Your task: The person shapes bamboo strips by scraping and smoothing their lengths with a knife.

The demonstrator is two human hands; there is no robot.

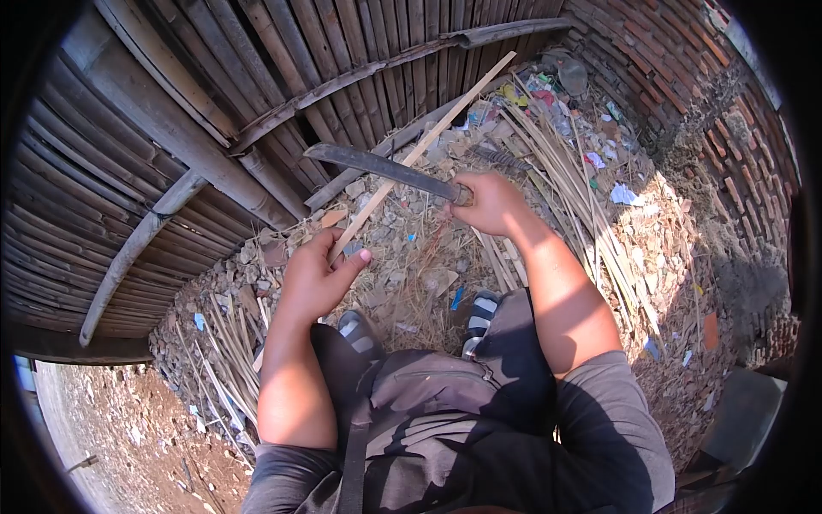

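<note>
A long, pale bamboo strip (434, 135) slants from the lower left up to the right, with its lower end in my left hand (315, 276), thumb and fingers around it. My right hand (491, 204) is closed on the handle of a machete (383, 165). The dark blade points left and crosses the strip at about its middle; whether the two touch I cannot tell. Most of the machete's handle is hidden inside my right hand.
A bundle of split bamboo strips (591, 218) lies on the rubble at the right, more strips (224, 364) at the left. A bamboo wall (377, 81) stands ahead and left, a brick wall (659, 51) at the right. My sandalled feet rest on littered ground.
</note>
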